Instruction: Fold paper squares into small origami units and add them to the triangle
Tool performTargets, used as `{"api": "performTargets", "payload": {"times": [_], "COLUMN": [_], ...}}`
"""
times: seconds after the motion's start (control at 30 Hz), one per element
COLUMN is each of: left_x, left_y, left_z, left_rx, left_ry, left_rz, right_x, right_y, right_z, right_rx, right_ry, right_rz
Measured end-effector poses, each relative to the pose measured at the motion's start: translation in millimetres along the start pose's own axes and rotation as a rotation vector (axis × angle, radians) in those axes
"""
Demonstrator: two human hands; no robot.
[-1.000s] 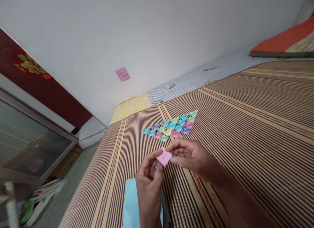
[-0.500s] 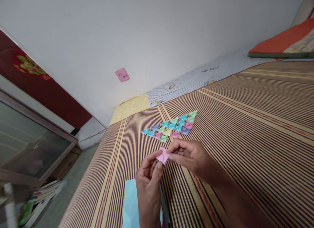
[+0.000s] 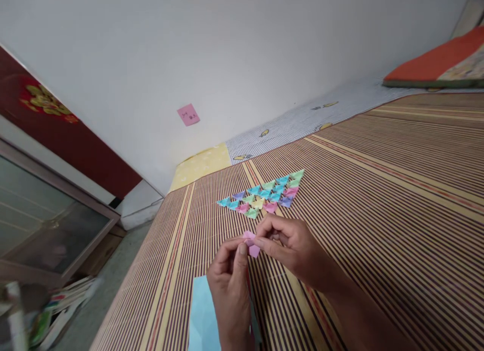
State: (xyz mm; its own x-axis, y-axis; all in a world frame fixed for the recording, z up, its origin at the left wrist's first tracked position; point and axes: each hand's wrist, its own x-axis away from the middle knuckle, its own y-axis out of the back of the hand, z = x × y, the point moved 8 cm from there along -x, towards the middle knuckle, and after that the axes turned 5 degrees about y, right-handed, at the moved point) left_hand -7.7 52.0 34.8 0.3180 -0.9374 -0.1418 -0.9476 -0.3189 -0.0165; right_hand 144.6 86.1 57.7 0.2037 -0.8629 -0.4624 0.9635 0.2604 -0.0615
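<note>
Head view: both hands meet just above the striped bamboo mat point(image 3: 378, 189), near the middle of the frame. The left hand point(image 3: 229, 278) is closed, thumb and fingertips pinching the near-left edge of a small pink paper piece point(image 3: 251, 243). The right hand point(image 3: 291, 245) is closed as well, thumb and forefinger nipping the piece's right side, so the paper sits held between the two, clear of the mat.

Just beyond it, farther off, lies a flat triangle of folded pieces point(image 3: 264, 195) in blue, green, pink and purple, set edge to edge. A light blue sheet point(image 3: 202, 315) lies on the mat at the near edge, partly under the left wrist.

To fold well here, I judge the edges should be matched exactly before pressing, with the crease run along firmly by a thumbnail while the other hand keeps the paper from slipping. The piece is small, so a light, steady pinch likely suits it better than a hard squeeze.
</note>
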Motion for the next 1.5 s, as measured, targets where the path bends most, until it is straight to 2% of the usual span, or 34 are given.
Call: {"api": "performTargets", "payload": {"times": [0.37,0.63,0.83,0.97,1.17,1.3,1.5], "left_x": [0,2,0,1,4,4,2], "left_y": [-2,-5,0,-1,2,1,-2], "left_z": [3,7,14,14,5,5,10], "left_rx": [0.041,0.084,0.113,0.134,0.157,0.198,0.158], "left_ry": [-0.004,0.061,0.122,0.128,0.016,0.001,0.067], "left_rz": [-0.084,-0.12,-0.127,-0.118,-0.23,-0.207,-0.144], "right_x": [0,0,2,1,2,1,2], "right_y": [0,-1,3,0,0,-1,-2], "right_z": [-4,-5,-4,-5,-3,-3,-2], "right_rx": [0.109,0.153,0.209,0.2,0.204,0.208,0.197], "right_ry": [0.011,0.008,0.1,0.071,0.07,0.072,0.063], "right_rz": [-0.069,-0.105,-0.187,-0.161,-0.157,-0.144,-0.097]}}
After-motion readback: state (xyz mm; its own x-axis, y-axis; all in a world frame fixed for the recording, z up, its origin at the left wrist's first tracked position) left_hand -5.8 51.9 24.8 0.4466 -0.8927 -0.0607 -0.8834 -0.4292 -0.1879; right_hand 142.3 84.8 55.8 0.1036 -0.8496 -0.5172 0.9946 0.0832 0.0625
